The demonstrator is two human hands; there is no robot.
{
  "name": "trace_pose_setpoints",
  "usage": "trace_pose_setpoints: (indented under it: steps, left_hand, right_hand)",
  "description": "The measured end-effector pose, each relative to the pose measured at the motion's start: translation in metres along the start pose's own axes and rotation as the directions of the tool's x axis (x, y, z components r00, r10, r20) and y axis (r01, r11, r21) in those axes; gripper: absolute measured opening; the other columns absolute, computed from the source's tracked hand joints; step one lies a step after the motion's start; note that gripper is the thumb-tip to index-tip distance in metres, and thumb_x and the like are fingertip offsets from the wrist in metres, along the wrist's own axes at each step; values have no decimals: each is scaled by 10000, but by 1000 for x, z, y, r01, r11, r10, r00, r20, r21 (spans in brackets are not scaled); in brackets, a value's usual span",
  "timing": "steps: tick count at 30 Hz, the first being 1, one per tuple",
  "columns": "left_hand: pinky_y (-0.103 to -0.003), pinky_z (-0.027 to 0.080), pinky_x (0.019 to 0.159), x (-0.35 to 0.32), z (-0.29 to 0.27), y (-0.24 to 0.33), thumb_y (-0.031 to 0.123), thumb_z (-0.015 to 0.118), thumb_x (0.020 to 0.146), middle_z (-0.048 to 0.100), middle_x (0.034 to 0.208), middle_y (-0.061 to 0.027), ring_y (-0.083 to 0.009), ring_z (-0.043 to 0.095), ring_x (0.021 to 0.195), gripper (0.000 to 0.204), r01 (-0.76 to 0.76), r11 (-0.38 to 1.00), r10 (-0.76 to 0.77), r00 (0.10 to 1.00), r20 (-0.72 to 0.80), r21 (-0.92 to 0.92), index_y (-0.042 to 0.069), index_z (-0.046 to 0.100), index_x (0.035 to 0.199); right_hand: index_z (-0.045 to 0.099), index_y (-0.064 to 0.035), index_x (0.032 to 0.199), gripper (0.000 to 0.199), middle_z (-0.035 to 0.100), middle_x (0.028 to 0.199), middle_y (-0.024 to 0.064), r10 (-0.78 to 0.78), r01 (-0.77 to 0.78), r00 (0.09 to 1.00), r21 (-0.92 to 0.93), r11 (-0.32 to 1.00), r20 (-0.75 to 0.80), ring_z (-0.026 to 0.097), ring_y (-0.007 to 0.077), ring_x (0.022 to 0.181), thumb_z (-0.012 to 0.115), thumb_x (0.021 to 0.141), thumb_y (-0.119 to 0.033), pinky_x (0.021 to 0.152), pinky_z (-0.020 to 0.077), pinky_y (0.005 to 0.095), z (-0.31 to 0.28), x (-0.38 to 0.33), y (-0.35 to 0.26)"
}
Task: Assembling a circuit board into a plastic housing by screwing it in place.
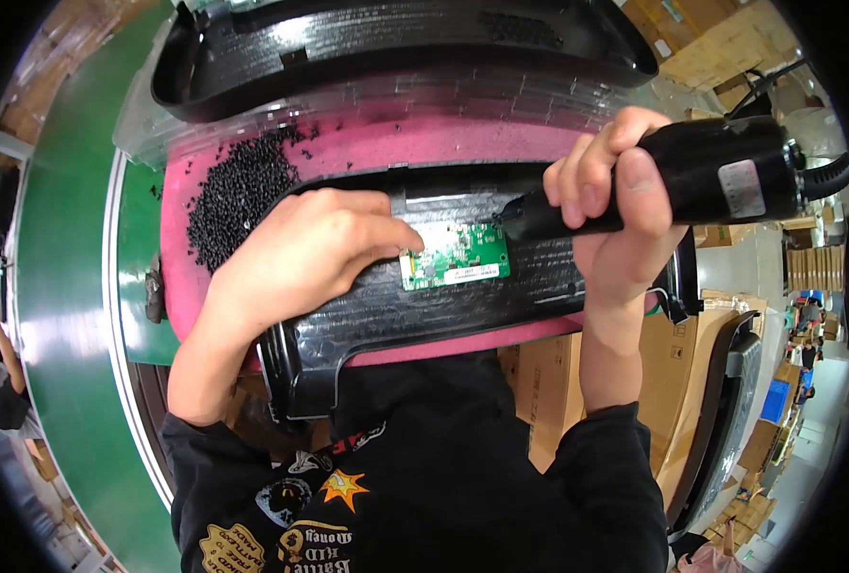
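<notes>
We rest the green circuit board (462, 258) flat inside the black shell (396, 329), component face up, so that its corners appear open to a tool from above; we lay the shell hollow side up across the pink mat (482, 141), which likely cushions it. With the left hand (314, 239) bent and its fingertips at the board's upper left corner, we seem to steady the board; we cannot tell whether those fingers pinch anything. With the right hand (629, 220) we grip the black power driver (706, 167), fingers and thumb wrapped around its body; we hold it slanted, nose toward the board's upper right corner, apparently to leave the board in view; contact at the tip is unclear.

The board thus lies between the hands, just right of the left fingertips and to the lower left of the right hand; the pile of small black screws (238, 205) sits beyond the left wrist, seemingly within easy reach.
</notes>
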State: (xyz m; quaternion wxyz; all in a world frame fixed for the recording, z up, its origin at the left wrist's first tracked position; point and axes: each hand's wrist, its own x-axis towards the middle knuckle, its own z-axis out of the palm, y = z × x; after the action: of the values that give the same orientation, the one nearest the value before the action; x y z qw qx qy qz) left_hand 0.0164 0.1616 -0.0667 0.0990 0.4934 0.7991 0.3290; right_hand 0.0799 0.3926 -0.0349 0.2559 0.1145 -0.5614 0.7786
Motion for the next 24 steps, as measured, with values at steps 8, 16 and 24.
trace_pose_setpoints:
  steps: [8, 16, 24]
  left_hand:
    - [-400, 529, 688, -4, 0, 12, 85, 691, 820, 670, 848, -51, -274, 667, 828, 209, 84, 982, -90, 996, 27, 171, 135, 728, 1020]
    - [-401, 518, 672, -3, -3, 16, 83, 686, 823, 669, 840, -39, -266, 669, 825, 225, 134, 972, -145, 989, 44, 191, 158, 727, 1031]
    - [-410, 535, 661, 0, -8, 20, 45, 625, 848, 685, 868, -63, -286, 686, 852, 248, 139, 976, -158, 982, 100, 170, 143, 716, 1056]
  right_hand:
    - [485, -42, 1021, 256, 473, 612, 24, 54, -12, 981, -220, 975, 187, 436, 118, 488, 668, 882, -154, 502, 413, 293, -14, -2, 10]
    - [484, -48, 1027, 256, 495, 628, 30, 41, -10, 975, -140, 990, 218, 433, 102, 475, 684, 895, -138, 472, 403, 275, -11, -4, 17]
    - [613, 2, 931, 191, 592, 746, 12, 145, -144, 984, -15, 989, 106, 551, 66, 630, 720, 778, 41, 559, 452, 235, -7, -5, 15]
